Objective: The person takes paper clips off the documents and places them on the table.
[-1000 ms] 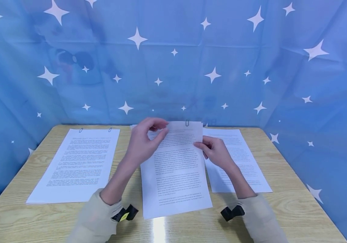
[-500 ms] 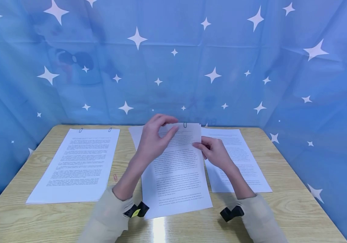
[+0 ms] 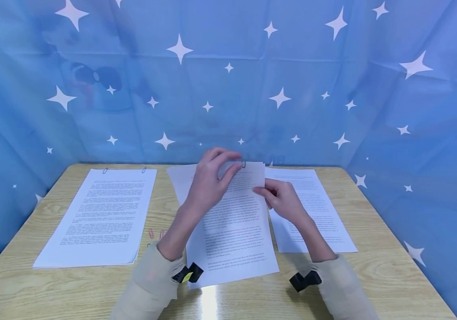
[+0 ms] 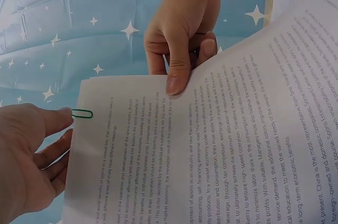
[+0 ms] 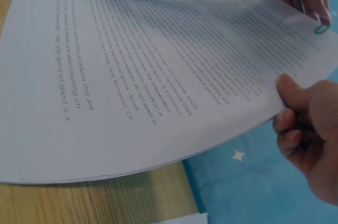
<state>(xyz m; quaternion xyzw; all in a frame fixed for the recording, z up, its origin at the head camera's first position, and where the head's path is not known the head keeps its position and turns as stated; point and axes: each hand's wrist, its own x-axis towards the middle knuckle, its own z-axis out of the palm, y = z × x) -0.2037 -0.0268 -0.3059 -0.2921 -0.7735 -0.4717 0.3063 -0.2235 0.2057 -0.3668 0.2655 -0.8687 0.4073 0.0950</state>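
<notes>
My right hand (image 3: 280, 199) pinches the right edge of a stack of printed sheets (image 3: 236, 231), thumb on top, its top end raised off the table. A green paper clip (image 4: 83, 113) sits on the stack's top edge. My left hand (image 3: 208, 182) reaches over the stack to that edge, thumb and forefinger apart in the head view. In the left wrist view a fingertip (image 4: 64, 115) of it meets the clip's outer end. Seen from the right wrist, the stack (image 5: 132, 145) bends upward, and the left fingers (image 5: 311, 2) are right by the clip.
A printed stack (image 3: 96, 213) with two paper clips at its top lies on the left of the wooden table (image 3: 72, 293). Another printed sheet (image 3: 312, 213) lies at the right. Loose pink paper clips (image 3: 151, 234) are by my left forearm. A blue starred curtain (image 3: 228, 89) hangs behind.
My left hand has moved right along the stack's top edge to the paper clip. Loose clips on the table have come out from behind the left arm. My right hand keeps its pinch.
</notes>
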